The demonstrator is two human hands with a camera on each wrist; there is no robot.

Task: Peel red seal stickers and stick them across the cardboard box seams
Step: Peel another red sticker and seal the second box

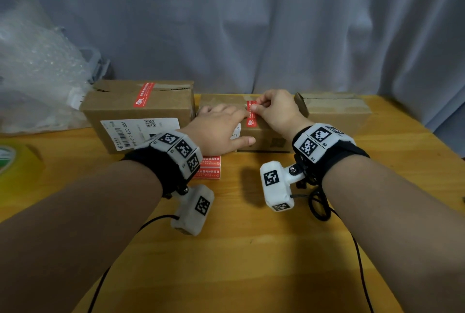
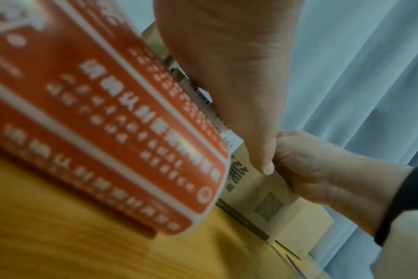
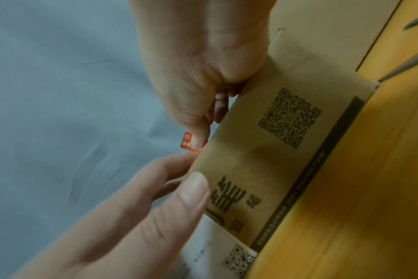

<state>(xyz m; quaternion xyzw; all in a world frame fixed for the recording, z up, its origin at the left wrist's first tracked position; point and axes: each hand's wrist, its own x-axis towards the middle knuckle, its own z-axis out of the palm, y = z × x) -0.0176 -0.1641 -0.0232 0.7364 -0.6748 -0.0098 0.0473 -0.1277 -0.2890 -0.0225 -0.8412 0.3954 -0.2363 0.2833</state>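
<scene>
Three cardboard boxes stand in a row at the back of the table. The left box (image 1: 141, 111) has a red seal sticker (image 1: 143, 94) across its top seam. On the middle box (image 1: 266, 136) lies another red sticker (image 1: 251, 114), running over the top and down the front. My left hand (image 1: 226, 121) rests flat on this box, its thumb (image 2: 251, 113) against the front face. My right hand (image 1: 260, 107) pinches the sticker's far end (image 3: 190, 142) above the top. The right box (image 1: 337, 111) carries no sticker. A sheet of red stickers (image 2: 108, 122) lies under my left wrist.
Bubble wrap (image 1: 37, 73) is heaped at the back left. A yellow-green tape roll (image 1: 12, 161) sits at the left edge. A grey curtain hangs behind the boxes. The wooden table (image 1: 251, 249) ends at the right past the third box. Camera cables trail near both forearms.
</scene>
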